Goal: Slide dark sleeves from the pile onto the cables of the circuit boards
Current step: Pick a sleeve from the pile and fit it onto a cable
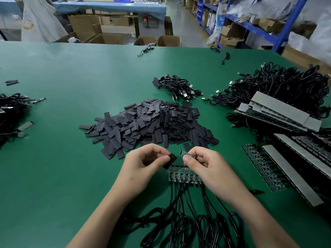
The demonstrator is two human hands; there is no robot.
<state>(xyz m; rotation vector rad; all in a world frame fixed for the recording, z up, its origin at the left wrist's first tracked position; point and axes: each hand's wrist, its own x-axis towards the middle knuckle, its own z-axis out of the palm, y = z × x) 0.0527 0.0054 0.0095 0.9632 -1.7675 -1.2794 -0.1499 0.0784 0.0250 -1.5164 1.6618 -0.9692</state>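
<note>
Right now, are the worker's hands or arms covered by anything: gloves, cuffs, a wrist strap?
No. The left hand and right hand are bare, ungloved. The left forearm and right forearm are bare to the frame's edge; no cuff, watch, ring or strap shows.

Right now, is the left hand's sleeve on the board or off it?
Off: the sleeve sits beside the board, not around it.

Deep green across the table (62,158). Charcoal to matte black in the pile of sleeves (148,124) and the held sleeve (171,161). Green with pale speckling on the circuit board (185,153). Glossy black on the cables (179,230). Grey on the panel backings (279,110); blue shelving (250,25), brown cartons (105,39).
</note>
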